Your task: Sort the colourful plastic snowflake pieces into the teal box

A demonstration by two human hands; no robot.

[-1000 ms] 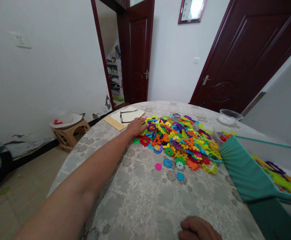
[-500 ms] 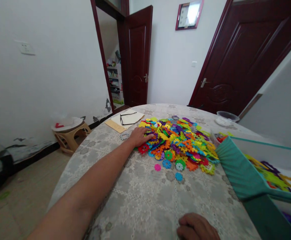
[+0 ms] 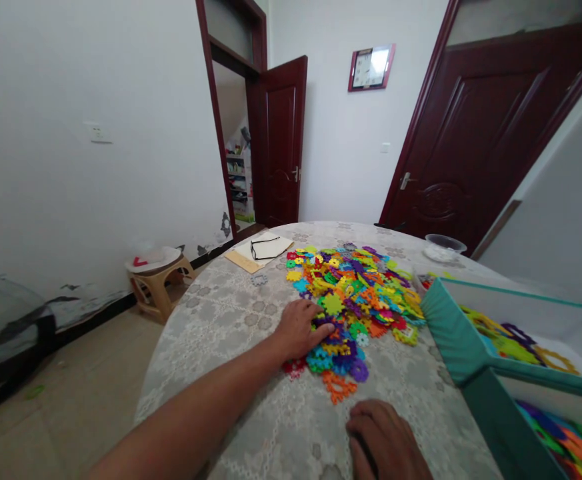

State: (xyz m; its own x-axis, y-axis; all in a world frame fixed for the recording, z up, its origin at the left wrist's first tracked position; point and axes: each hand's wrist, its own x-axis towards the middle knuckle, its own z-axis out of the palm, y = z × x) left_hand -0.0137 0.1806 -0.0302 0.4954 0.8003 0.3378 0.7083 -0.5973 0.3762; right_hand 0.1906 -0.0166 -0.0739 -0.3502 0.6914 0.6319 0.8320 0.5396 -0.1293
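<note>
A heap of colourful plastic snowflake-shaped linking pieces (image 3: 355,280) lies on the table. My left hand (image 3: 301,327) rests on the heap's near-left part, fingers stretched over the pieces and thumb apart; it grips none of them. Around its fingers are blue and purple pieces, with a red one (image 3: 295,369) beneath the wrist side. An orange piece (image 3: 339,387) lies closest to me, between both hands. At the bottom of the view, my right hand (image 3: 388,437) is loosely curled low over the tablecloth. The inside of its fingers is hidden.
To the right, a teal fabric box (image 3: 458,333) with two compartments holds more pieces. Behind it stands a clear plastic bowl (image 3: 445,245). Black glasses (image 3: 265,255) lie on paper at the far left; a grey piece (image 3: 259,280) is nearby. A stool (image 3: 158,290) stands beyond the table.
My left hand has come back towards me and slightly right, dragging a cluster of pieces from the heap's left side. My right hand has moved further into view. The camera has tilted up.
</note>
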